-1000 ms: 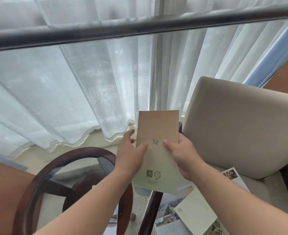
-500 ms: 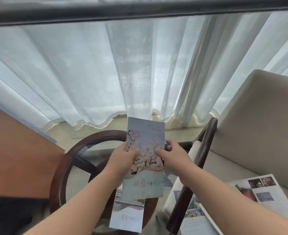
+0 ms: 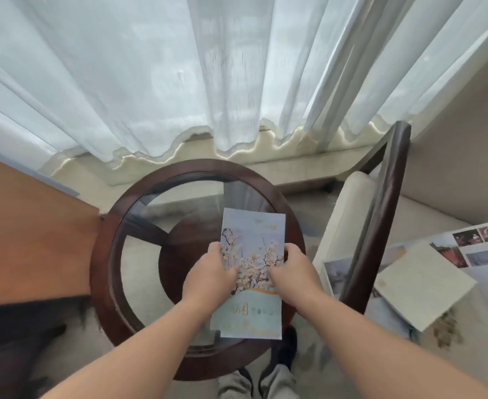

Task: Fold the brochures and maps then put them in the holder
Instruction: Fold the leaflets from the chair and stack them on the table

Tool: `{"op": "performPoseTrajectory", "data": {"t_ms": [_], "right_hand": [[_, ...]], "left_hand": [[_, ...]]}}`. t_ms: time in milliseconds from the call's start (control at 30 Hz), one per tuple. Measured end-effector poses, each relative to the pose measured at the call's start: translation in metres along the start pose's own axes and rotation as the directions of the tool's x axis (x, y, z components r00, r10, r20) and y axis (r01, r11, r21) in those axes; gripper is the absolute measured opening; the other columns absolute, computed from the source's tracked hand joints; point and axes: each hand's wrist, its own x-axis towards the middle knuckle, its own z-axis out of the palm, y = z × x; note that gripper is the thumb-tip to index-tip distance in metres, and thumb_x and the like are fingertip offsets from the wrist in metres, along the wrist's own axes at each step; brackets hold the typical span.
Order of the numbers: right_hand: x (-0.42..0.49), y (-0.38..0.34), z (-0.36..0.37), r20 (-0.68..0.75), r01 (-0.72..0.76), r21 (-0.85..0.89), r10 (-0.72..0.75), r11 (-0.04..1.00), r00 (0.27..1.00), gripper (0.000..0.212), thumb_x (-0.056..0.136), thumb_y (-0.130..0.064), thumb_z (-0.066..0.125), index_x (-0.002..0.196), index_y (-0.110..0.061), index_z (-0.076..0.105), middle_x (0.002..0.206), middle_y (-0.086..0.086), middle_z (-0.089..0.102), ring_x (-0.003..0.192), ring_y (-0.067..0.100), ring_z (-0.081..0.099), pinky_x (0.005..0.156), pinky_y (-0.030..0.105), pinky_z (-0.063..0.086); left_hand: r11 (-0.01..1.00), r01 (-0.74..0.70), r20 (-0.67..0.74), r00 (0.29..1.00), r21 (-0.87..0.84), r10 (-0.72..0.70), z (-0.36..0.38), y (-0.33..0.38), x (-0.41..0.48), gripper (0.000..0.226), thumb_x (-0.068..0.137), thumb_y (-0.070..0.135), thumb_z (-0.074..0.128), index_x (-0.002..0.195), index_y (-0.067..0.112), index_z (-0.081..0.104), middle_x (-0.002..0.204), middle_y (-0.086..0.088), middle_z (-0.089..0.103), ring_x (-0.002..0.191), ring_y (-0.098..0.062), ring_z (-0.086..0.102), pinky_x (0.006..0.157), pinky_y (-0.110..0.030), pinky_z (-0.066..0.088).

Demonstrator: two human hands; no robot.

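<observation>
A folded brochure [image 3: 251, 240] with white blossoms on a pale blue cover is held flat over the round glass table [image 3: 104, 240]. My left hand [image 3: 208, 276] grips its left edge and my right hand [image 3: 290, 272] grips its right edge, thumbs on top. Its lower end reaches the table's near rim; a second brochure beneath it cannot be made out. More brochures and maps [image 3: 478, 249] lie spread on the armchair seat at the right, with a cream folded one [image 3: 424, 286] on top. No holder is in view.
A dark wooden armrest [image 3: 380, 214] of the beige armchair stands between table and papers. White curtains [image 3: 208, 67] hang behind the table. An orange-brown wooden surface [image 3: 27, 234] lies at the left. My feet [image 3: 280, 361] show below the table.
The brown side of the brochure faced me; it is now turned to its blossom cover. Both hands have lowered it over the glass table as my view tilted down.
</observation>
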Motion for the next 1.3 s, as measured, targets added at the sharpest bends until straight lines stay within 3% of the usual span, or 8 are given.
{"op": "performPoseTrajectory", "data": {"t_ms": [167, 367, 633, 800, 1000, 1133, 1200, 1300], "right_hand": [[0.015, 0.026, 0.032, -0.021, -0.053, -0.065, 0.052, 0.996, 0.998, 0.034, 0.085, -0.019, 0.061, 0.117, -0.022, 0.049, 0.112, 0.003, 0.051, 0.094, 0.024, 0.057, 0.081, 0.044, 0.054], [0.028, 0.037, 0.050, -0.075, -0.108, -0.157, 0.098, 0.982, 0.992, 0.040, 0.085, -0.020, 0.058, 0.123, -0.019, 0.044, 0.116, 0.005, 0.040, 0.099, 0.028, 0.050, 0.081, 0.038, 0.048], [0.033, 0.038, 0.051, -0.086, -0.068, -0.203, 0.051, 0.977, 0.995, 0.063, 0.089, -0.018, 0.058, 0.145, -0.016, 0.028, 0.122, 0.008, 0.043, 0.105, 0.029, 0.053, 0.080, 0.037, 0.047], [0.031, 0.041, 0.050, -0.102, -0.009, -0.207, -0.013, 0.978, 0.995, 0.038, 0.088, -0.018, 0.060, 0.121, -0.020, 0.043, 0.112, 0.004, 0.045, 0.094, 0.025, 0.054, 0.073, 0.036, 0.049], [0.038, 0.043, 0.044, -0.119, 0.026, -0.223, -0.054, 0.975, 0.991, 0.043, 0.085, -0.022, 0.066, 0.121, -0.017, 0.043, 0.117, 0.005, 0.043, 0.099, 0.026, 0.054, 0.073, 0.035, 0.046], [0.055, 0.035, 0.030, -0.067, 0.211, -0.347, -0.249, 0.914, 0.966, 0.081, 0.082, -0.030, 0.072, 0.147, -0.019, 0.025, 0.141, 0.004, 0.029, 0.120, 0.029, 0.040, 0.093, 0.038, 0.042], [0.066, 0.028, 0.025, 0.025, 0.294, -0.429, -0.314, 0.854, 0.949, 0.089, 0.082, -0.033, 0.073, 0.152, -0.021, 0.019, 0.154, 0.001, 0.018, 0.127, 0.030, 0.034, 0.100, 0.039, 0.039], [0.074, 0.021, 0.022, 0.144, 0.352, -0.560, -0.330, 0.750, 0.933, 0.089, 0.084, -0.034, 0.071, 0.153, -0.022, 0.016, 0.158, -0.001, 0.013, 0.127, 0.032, 0.034, 0.101, 0.040, 0.040]], "left_hand": [[0.994, 0.066, 0.035, 0.997, 0.089, -0.070, 0.045, -0.019, 0.009, 0.031, 0.085, 0.035, 0.059, 0.108, 0.023, 0.042, 0.096, 0.001, 0.055, 0.084, -0.024, 0.056, 0.069, -0.038, 0.046], [0.982, 0.056, 0.001, 0.998, 0.180, -0.057, 0.068, -0.026, 0.011, 0.079, 0.087, 0.043, 0.063, 0.149, 0.021, 0.018, 0.121, -0.007, 0.045, 0.105, -0.029, 0.055, 0.072, -0.038, 0.043], [0.981, 0.076, -0.050, 0.996, 0.179, -0.068, 0.069, -0.024, 0.009, 0.080, 0.085, 0.043, 0.067, 0.146, 0.018, 0.022, 0.121, -0.005, 0.042, 0.107, -0.028, 0.053, 0.078, -0.041, 0.049], [0.985, 0.061, -0.064, 0.997, 0.164, -0.051, 0.069, -0.025, 0.009, 0.072, 0.081, 0.041, 0.072, 0.135, 0.016, 0.032, 0.118, -0.003, 0.044, 0.105, -0.027, 0.054, 0.078, -0.040, 0.050], [0.986, 0.050, -0.092, 0.995, 0.159, -0.036, 0.070, -0.029, 0.008, 0.080, 0.079, 0.047, 0.073, 0.139, 0.015, 0.030, 0.122, -0.004, 0.041, 0.111, -0.026, 0.049, 0.082, -0.040, 0.048], [0.884, -0.225, -0.046, 0.963, 0.409, 0.267, 0.068, -0.033, -0.002, 0.104, 0.070, 0.064, 0.071, 0.151, 0.021, 0.021, 0.147, -0.005, 0.030, 0.131, -0.028, 0.033, 0.102, -0.042, 0.041], [0.759, -0.399, 0.118, 0.910, 0.514, 0.398, 0.072, -0.038, -0.011, 0.111, 0.065, 0.070, 0.069, 0.154, 0.024, 0.020, 0.158, -0.010, 0.020, 0.144, -0.033, 0.019, 0.110, -0.050, 0.033], [0.640, -0.522, 0.336, 0.853, 0.564, 0.400, 0.084, -0.050, -0.022, 0.112, 0.069, 0.073, 0.060, 0.154, 0.033, -0.002, 0.163, -0.007, -0.005, 0.149, -0.033, -0.009, 0.117, -0.059, 0.013]]}}
